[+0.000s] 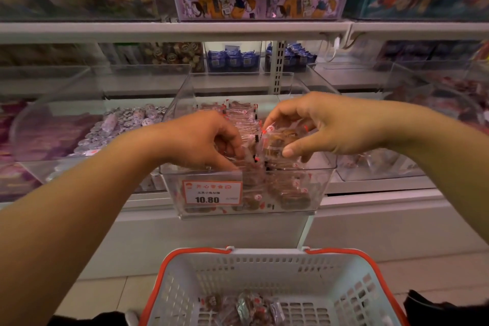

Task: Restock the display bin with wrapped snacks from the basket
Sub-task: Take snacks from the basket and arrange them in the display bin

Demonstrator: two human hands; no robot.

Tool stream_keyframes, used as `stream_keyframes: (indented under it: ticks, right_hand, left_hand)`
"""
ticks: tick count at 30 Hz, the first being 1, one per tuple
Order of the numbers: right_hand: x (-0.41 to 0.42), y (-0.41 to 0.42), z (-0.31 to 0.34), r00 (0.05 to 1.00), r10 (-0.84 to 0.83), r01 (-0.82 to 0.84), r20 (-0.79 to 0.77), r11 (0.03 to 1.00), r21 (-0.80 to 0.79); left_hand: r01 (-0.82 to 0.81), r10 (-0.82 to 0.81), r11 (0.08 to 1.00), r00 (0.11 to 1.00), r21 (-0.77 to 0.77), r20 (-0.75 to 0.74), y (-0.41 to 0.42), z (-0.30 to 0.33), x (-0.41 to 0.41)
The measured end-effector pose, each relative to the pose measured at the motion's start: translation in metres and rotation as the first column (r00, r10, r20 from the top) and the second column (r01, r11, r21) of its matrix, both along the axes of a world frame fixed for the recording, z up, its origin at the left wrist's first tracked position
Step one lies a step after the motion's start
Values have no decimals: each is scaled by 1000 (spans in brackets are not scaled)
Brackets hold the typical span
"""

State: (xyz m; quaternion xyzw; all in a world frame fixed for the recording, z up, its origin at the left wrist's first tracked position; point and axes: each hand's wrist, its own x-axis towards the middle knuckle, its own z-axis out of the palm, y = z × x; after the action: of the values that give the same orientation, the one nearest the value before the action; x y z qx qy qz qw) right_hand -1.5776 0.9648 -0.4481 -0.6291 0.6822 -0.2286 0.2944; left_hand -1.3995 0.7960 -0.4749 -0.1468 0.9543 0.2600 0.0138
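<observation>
A clear plastic display bin (324,185) with a 10.80 price tag (212,192) hangs on the shelf front, holding several clear-wrapped brown snacks (288,193). My left hand (201,139) reaches into the bin's left side, its fingers closed on wrapped snacks there. My right hand (328,124) holds a wrapped snack (277,140) over the middle of the bin, pinched between thumb and fingers. Below, a white basket (264,267) with an orange rim has a few wrapped snacks (246,307) lying on its bottom.
Neighbouring clear bins (53,135) of other sweets stand left and right on the same shelf. An upper shelf (172,30) carries boxed goods with price tags 13.80, 18.80 and another. A white cabinet front (370,227) and tiled floor lie behind the basket.
</observation>
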Motion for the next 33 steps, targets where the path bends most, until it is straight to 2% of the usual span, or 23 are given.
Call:
stream_keyframes:
  ticks: [4,8,12,14,17,21,23,25,28,33]
  right_hand:
    - [-1,-2,0,998,5,-9,64,998,63]
    - [14,-12,-10,996,19,-10,-88,995,100]
    - [20,-19,-16,979,-91,98,-181,995,30]
    - [22,-20,-19,966,-123,127,-226,992,2]
    - [23,-18,-19,976,-136,136,-171,991,-8]
    - [19,-12,-15,988,-71,88,-134,988,129]
    - [19,-7,-15,997,-59,45,54,973,225]
    - [19,-5,-18,977,-102,56,187,970,236]
    - [20,-6,-22,980,-160,137,118,974,180]
    - [21,-5,-23,960,-223,197,169,967,160]
  left_hand:
    - [-6,5,995,1000,-103,-18,3,-3,2]
    - [-6,0,991,999,-134,-46,5,-4,2]
    - [-19,14,995,999,-94,-51,1,-3,3]
    - [-28,28,1000,999,11,-37,-1,1,4]
    - [-9,10,985,1000,174,-2,-2,8,7]
    - [14,-15,988,1000,155,5,1,9,6]
    - [7,-10,986,1000,168,20,3,8,6]
    - [1,-10,978,999,207,43,4,9,7]
    - [1,-11,977,999,214,46,4,8,6]
    - [17,-25,980,999,199,37,4,6,6]
